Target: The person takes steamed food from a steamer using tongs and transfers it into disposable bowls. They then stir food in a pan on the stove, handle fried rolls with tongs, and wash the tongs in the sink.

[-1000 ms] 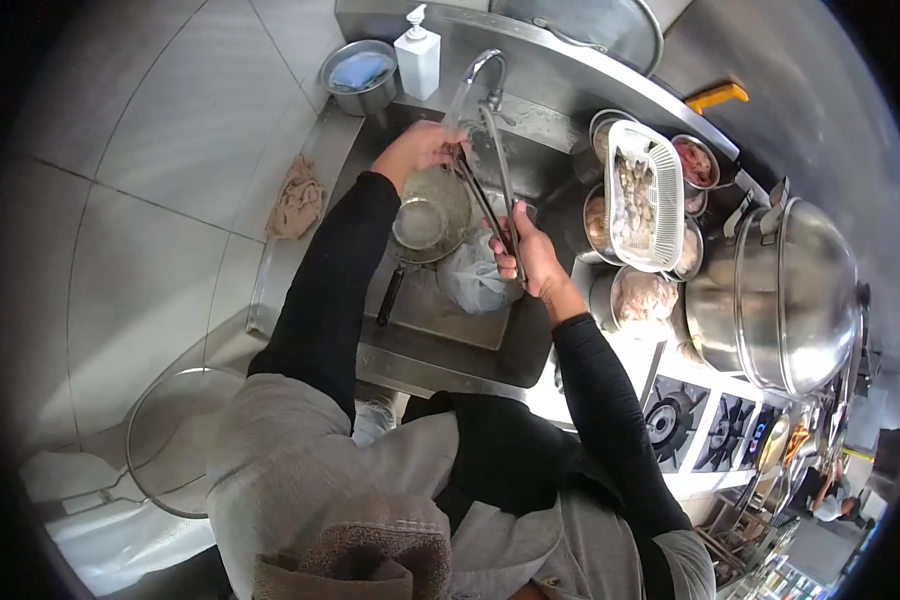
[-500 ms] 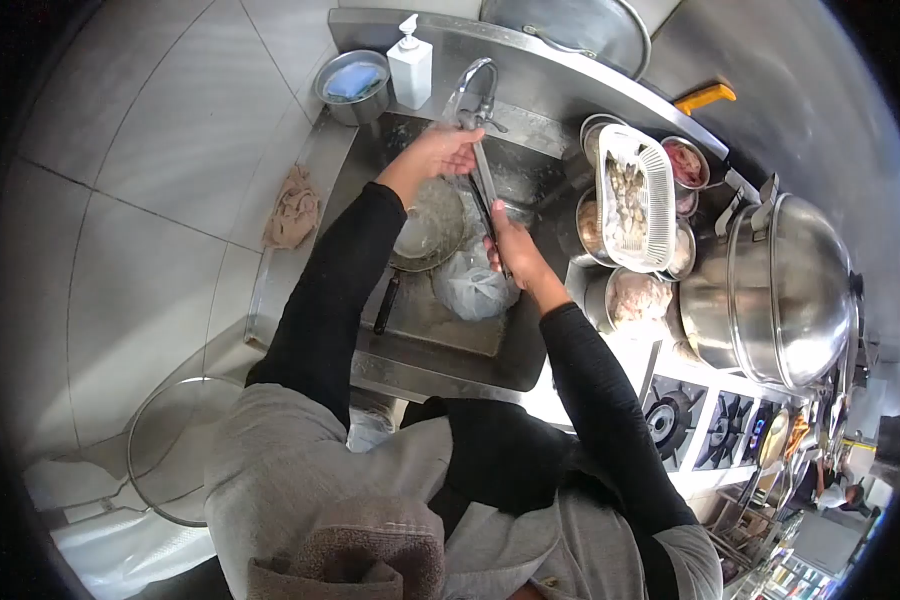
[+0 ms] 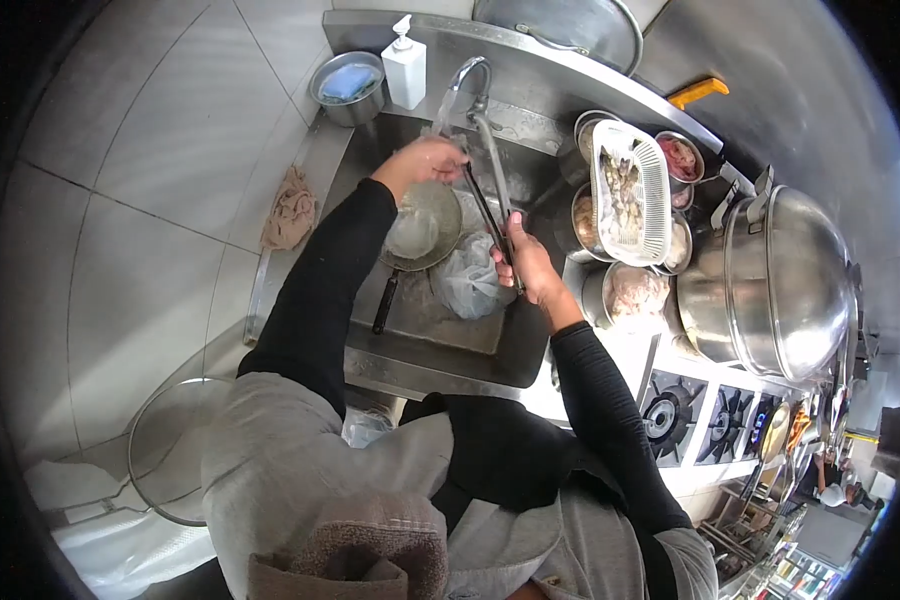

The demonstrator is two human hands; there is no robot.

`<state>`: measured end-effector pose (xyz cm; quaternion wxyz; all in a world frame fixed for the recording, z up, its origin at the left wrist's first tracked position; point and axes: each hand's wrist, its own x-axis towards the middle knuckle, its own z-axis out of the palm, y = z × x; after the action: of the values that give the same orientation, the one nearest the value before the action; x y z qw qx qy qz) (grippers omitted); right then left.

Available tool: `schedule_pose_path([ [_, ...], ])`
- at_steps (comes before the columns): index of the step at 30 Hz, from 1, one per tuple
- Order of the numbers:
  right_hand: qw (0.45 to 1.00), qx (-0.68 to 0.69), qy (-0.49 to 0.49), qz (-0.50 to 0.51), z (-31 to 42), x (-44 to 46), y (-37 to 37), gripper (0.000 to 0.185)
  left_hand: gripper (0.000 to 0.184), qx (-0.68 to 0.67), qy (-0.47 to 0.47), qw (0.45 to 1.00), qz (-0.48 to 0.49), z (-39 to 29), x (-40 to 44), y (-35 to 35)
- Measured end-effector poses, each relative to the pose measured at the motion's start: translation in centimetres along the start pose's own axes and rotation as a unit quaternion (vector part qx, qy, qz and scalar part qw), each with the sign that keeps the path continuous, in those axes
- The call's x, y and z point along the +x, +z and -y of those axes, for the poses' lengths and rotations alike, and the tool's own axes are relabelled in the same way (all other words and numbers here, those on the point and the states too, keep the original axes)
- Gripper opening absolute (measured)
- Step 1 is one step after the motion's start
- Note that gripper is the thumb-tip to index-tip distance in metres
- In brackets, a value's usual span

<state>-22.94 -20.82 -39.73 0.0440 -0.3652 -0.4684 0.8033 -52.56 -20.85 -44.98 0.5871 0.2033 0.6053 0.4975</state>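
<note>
My right hand (image 3: 527, 262) is wrapped round the joined end of long metal tongs (image 3: 488, 205), whose two arms spread apart toward the faucet; one looks dark, the other silvery. At the tip of the dark arm, my left hand (image 3: 432, 160) has its fingers closed on it. Water runs from the curved faucet (image 3: 470, 68) just beyond the left hand. Below, in the sink (image 3: 440, 335), lie a frying pan (image 3: 385, 300) with a pale round item (image 3: 412, 234) in it and a knotted clear plastic bag (image 3: 470, 285).
A white pump bottle (image 3: 405, 75) and a metal pot with a blue sponge (image 3: 349, 83) stand at the back left. Right of the sink are a white basket (image 3: 660, 190), several metal bowls and a large domed steel pot (image 3: 805, 285). Gas burners (image 3: 667, 415) lie nearer.
The tongs' arms have spread apart. My left hand has drawn slightly left and away from the faucet; my right hand has shifted a little right.
</note>
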Motion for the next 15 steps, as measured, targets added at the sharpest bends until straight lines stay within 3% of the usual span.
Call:
schedule_pose_path([
  [3, 0.998, -0.066, -0.013, -0.015, -0.5, -1.5, -0.4, 0.055, 0.016, 0.037, 0.053, 0.995, -0.076, 0.0, 1.6, -0.4],
  [4, 0.996, -0.086, -0.029, -0.011, -0.7, -2.9, -0.9, 0.054, 0.016, 0.03, 0.084, 0.99, -0.108, -0.2, 1.8, -0.8],
  [5, 0.993, -0.106, -0.049, -0.008, -0.5, -4.4, -1.3, 0.053, 0.023, 0.106, 0.066, 0.985, -0.122, -1.2, 1.7, -1.8],
  [7, 0.976, -0.205, -0.038, -0.07, -0.2, -9.7, -1.7, 0.044, 0.025, 0.19, 0.049, 0.972, -0.13, 0.4, 2.8, -1.2],
  [8, 0.946, -0.269, -0.112, -0.144, -2.0, -11.8, -2.5, 0.046, 0.026, 0.236, 0.044, 0.962, -0.127, 1.5, 3.3, -0.1],
  [10, 0.924, -0.28, -0.159, -0.206, -4.8, -17.3, -4.7, 0.041, 0.029, 0.497, 0.235, 0.828, -0.106, 4.3, 2.8, 4.0],
  [11, 0.912, -0.292, -0.131, -0.257, -4.7, -20.4, -5.0, 0.039, 0.039, 0.472, 0.347, 0.79, -0.179, 5.8, 2.4, 6.1],
  [12, 0.895, -0.291, -0.095, -0.325, -4.9, -24.0, -5.0, 0.038, 0.053, 0.581, 0.379, 0.689, -0.21, 4.0, 1.9, 8.0],
  [13, 0.861, -0.295, -0.137, -0.391, -7.1, -26.4, -6.3, 0.037, 0.064, 0.677, 0.42, 0.565, -0.215, 1.4, -0.2, 9.8],
  [14, 0.829, -0.294, -0.133, -0.456, -9.7, -28.8, -7.8, 0.037, 0.065, 0.675, 0.364, 0.596, -0.239, 0.7, 1.8, 10.5],
  [15, 0.804, -0.23, -0.129, -0.533, -12.8, -31.1, -8.7, 0.036, 0.055, 0.669, 0.362, 0.624, -0.181, -0.9, 1.7, 10.6],
])
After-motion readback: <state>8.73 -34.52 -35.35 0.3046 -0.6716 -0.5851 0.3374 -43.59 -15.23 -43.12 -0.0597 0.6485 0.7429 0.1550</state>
